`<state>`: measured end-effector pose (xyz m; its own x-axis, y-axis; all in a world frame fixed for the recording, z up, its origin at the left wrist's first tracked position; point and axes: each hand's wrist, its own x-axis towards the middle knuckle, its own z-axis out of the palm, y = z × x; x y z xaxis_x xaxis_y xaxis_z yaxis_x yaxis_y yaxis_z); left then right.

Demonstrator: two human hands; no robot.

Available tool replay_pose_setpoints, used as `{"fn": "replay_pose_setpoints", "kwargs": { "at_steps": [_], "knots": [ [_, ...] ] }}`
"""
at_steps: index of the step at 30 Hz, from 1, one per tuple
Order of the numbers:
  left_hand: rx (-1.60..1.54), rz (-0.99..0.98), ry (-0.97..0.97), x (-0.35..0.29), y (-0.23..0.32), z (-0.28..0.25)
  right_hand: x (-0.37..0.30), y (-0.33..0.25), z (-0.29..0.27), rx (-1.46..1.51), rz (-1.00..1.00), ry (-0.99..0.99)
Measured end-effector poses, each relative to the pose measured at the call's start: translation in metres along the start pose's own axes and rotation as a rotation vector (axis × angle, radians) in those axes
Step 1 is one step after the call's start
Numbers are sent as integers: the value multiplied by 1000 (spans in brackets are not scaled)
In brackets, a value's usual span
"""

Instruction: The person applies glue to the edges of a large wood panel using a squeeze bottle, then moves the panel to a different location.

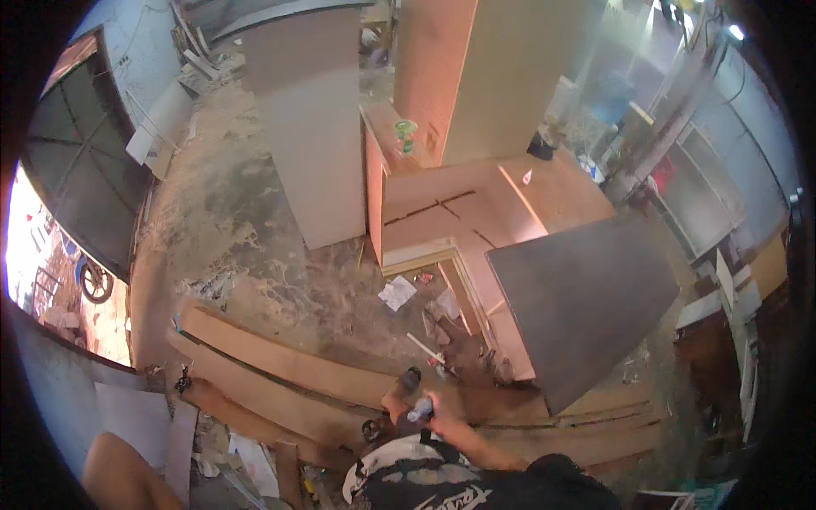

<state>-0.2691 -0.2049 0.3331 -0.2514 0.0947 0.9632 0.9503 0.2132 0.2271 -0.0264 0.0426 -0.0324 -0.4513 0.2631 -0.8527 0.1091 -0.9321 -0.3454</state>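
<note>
My right hand (435, 406) is in front of my body at the bottom centre, its fingers closed round a small pale grey-white object (420, 410) whose kind I cannot make out. Just left of it, my left hand (393, 399) is partly hidden and seems closed against a dark, round-ended object (411, 377). Beneath both hands lie long brown wooden boards (289, 353), side by side across the floor. A dark wheel-like round thing (371, 430) rests beside my shirt.
A wooden cabinet frame (442, 204) lies ahead, with a dark grey panel (586, 297) leaning on its right. A tall pale panel (306, 127) stands further left. White paper (397, 293) and scraps litter the floor. An open doorway (68, 280) is at left.
</note>
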Motion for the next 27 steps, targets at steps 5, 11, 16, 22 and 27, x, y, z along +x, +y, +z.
{"fn": "replay_pose_setpoints", "kwargs": {
  "at_steps": [5,11,16,22,27],
  "knots": [
    [-96,-16,-63,29,-31,48,-14,-75,-6,-213,-352,69],
    [-225,137,-82,91,5,113,120,-77,-23,111,-52,-31],
    [-374,147,-87,100,6,163,110,-105,-1,46,-122,-9],
    [-682,111,-144,81,5,262,94,-108,-36,348,-161,125],
    [-892,120,-197,74,14,307,116,-93,-70,677,-190,-73]
  ]
}}
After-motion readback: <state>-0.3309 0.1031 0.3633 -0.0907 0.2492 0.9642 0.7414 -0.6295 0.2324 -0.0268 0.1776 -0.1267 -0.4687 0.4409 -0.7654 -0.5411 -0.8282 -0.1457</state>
